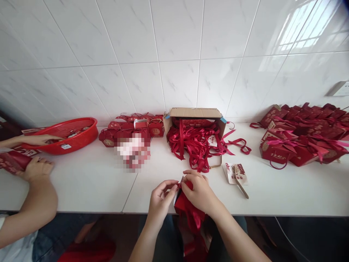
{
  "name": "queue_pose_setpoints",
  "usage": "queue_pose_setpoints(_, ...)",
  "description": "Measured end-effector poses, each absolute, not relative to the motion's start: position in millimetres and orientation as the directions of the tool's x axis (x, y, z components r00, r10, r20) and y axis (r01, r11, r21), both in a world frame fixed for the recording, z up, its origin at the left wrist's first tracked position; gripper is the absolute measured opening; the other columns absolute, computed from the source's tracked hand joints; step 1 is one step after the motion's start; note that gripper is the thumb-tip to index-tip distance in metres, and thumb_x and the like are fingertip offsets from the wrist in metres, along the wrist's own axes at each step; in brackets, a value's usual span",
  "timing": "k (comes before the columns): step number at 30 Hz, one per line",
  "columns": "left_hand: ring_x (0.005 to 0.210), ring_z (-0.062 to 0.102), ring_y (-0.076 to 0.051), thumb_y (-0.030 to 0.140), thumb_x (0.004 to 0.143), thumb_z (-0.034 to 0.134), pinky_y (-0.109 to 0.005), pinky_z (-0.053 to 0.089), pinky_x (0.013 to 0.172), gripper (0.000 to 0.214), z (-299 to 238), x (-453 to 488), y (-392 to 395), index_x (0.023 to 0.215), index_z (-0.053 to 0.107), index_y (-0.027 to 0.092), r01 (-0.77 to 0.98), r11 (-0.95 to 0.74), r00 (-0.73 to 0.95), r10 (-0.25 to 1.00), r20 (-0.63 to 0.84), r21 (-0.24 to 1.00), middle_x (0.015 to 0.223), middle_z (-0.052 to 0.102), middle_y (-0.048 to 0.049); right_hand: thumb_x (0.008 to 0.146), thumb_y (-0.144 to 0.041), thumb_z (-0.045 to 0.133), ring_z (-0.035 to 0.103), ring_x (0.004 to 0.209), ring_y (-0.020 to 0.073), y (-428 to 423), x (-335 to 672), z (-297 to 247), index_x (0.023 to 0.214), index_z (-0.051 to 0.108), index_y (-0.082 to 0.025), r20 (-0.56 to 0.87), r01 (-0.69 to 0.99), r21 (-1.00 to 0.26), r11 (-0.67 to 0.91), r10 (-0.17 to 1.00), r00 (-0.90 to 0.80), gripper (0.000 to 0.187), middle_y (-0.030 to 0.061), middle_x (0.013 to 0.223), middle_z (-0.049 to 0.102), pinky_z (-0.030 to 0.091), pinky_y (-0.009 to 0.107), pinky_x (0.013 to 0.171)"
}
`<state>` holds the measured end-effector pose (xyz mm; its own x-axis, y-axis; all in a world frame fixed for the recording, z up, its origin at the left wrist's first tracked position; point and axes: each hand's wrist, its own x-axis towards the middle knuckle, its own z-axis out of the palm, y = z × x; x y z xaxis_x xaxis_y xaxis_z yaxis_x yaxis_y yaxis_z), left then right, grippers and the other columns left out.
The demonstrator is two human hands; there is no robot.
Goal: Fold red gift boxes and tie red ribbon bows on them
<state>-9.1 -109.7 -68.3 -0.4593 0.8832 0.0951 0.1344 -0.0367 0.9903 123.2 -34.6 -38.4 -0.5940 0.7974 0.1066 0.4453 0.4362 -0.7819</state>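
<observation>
At the table's front edge, a small red gift box point(180, 207) sits between my hands. My left hand point(162, 198) pinches the box's upper left edge between thumb and fingers. Over the top curls my right hand point(199, 189), its fingers closed on the box's upper part and hiding most of it. A wide red ribbon point(194, 218) hangs from the box down over the edge toward my lap. Just beyond my hands, a cardboard carton point(195, 112) lies with its opening toward me, and a tangle of red ribbons point(188, 142) spills out of it.
Finished-looking red boxes with bows point(280, 149) stand in rows at the right. A printed card point(231, 173) lies nearby with a thin strip point(241, 189) across it. More red boxes point(141, 125) stand left of the carton. Farther left, a co-worker's hand point(45, 140) reaches into a red basin point(81, 142).
</observation>
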Motion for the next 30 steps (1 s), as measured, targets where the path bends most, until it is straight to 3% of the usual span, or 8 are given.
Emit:
queue_pose_setpoints(6,0.071,0.068,-0.020,0.042,0.072,0.067,-0.030,0.056,0.066,0.028,-79.5,-27.2,-96.2,0.081,0.070,0.016,0.293,0.015,-0.545,0.824,0.154,0.956,0.079,0.073,-0.0074,0.087,-0.025,0.051,0.046,0.129,0.0306,-36.1,136.2,-41.3,0.093,0.066,-0.022,0.180,0.445,-0.784,0.432,0.845,-0.504,0.016,0.0134,0.122,0.061,0.029,0.054,0.105)
queue_pose_setpoints(11,0.075,0.062,-0.025,0.034,0.065,0.064,-0.038,0.049,0.074,0.024,-90.7,-93.1,-110.4,0.084,0.068,0.020,0.457,0.242,-0.757,0.611,0.231,0.856,0.079,0.068,-0.0061,0.088,-0.037,0.053,0.057,0.111,0.0269,-40.1,188.4,-53.1,0.098,0.064,-0.023,0.237,0.314,-0.874,0.371,0.889,-0.391,0.021,0.0106,0.113,0.061,0.044,0.042,0.095)
queue_pose_setpoints(16,0.091,0.057,-0.033,0.036,0.066,0.060,-0.049,0.042,0.087,0.027,-90.9,-133.3,-141.3,0.085,0.065,0.018,0.471,0.435,-0.858,0.428,0.284,0.767,0.093,0.063,-0.0118,0.091,-0.049,0.048,0.060,0.073,0.0194,-59.3,244.8,-77.0,0.092,0.066,-0.021,-0.125,0.254,-0.967,0.022,0.828,-0.547,0.034,0.0035,0.075,0.063,0.048,0.032,0.069)
queue_pose_setpoints(18,0.087,0.059,-0.029,0.046,0.069,0.061,-0.042,0.047,0.081,0.032,-89.3,-124.8,-151.0,0.083,0.066,0.018,0.470,0.419,-0.835,0.496,0.237,0.777,0.089,0.064,-0.0102,0.089,-0.053,0.050,0.060,0.068,0.0181,-72.2,253.8,-89.8,0.098,0.067,-0.021,-0.263,0.243,-0.960,-0.139,0.746,-0.612,0.038,0.0019,0.070,0.062,0.048,0.032,0.067)
queue_pose_setpoints(20,0.074,0.060,-0.024,0.056,0.075,0.056,-0.035,0.050,0.071,0.041,-87.4,-104.6,-157.4,0.080,0.068,0.018,0.446,0.340,-0.702,0.707,0.087,0.828,0.074,0.063,-0.0059,0.087,-0.056,0.052,0.060,0.067,0.0176,-85.7,253.5,-102.4,0.108,0.067,-0.021,-0.357,0.252,-0.934,-0.253,0.679,-0.641,0.043,0.0010,0.069,0.062,0.047,0.031,0.068)
queue_pose_setpoints(23,0.066,0.057,-0.019,0.063,0.086,0.041,-0.031,0.049,0.069,0.052,-83.2,-66.7,-159.4,0.084,0.068,0.018,0.339,0.250,-0.255,0.952,-0.167,0.907,0.069,0.061,-0.0038,0.086,-0.060,0.051,0.061,0.066,0.0174,-99.9,242.0,-117.5,0.128,0.057,-0.020,-0.439,0.288,-0.897,-0.335,0.605,-0.664,0.058,0.0006,0.068,0.063,0.047,0.030,0.066)
queue_pose_setpoints(27,0.075,0.057,-0.020,0.059,0.091,0.039,-0.031,0.048,0.078,0.048,-79.0,-34.2,-147.8,0.097,0.069,0.023,0.312,0.320,-0.144,0.947,-0.289,0.895,0.080,0.064,-0.0032,0.087,-0.066,0.043,0.053,0.049,0.0145,-100.3,224.6,-129.0,0.142,0.041,-0.012,-0.457,0.326,-0.889,-0.321,0.598,-0.658,0.077,-0.0032,0.051,0.055,0.043,0.026,0.053)
queue_pose_setpoints(30,0.106,0.058,-0.026,0.057,0.090,0.043,-0.033,0.044,0.092,0.045,-83.1,-31.0,-133.0,0.108,0.069,0.026,0.218,0.335,-0.161,0.939,-0.305,0.917,0.098,0.069,-0.0066,0.090,-0.065,0.038,0.050,0.044,0.0135,-91.4,217.4,-130.6,0.145,0.033,-0.010,-0.437,0.305,-0.899,-0.313,0.636,-0.636,0.078,-0.0048,0.046,0.052,0.039,0.024,0.049)
